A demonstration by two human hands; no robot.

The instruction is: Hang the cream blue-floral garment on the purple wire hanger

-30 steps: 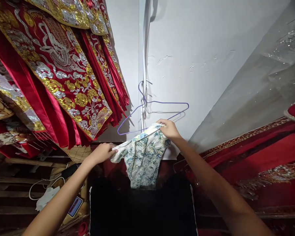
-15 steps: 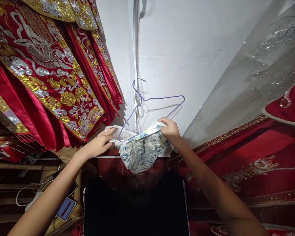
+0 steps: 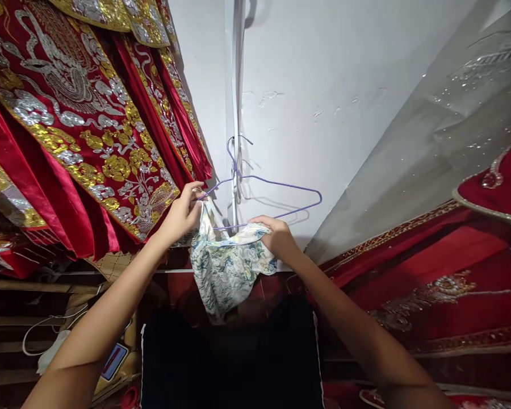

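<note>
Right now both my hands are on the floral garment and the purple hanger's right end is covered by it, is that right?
Not quite: in the head view, the purple hanger's right end is bare, sticking out beyond the floral garment. Your left hand and right hand are both on the garment.
</note>
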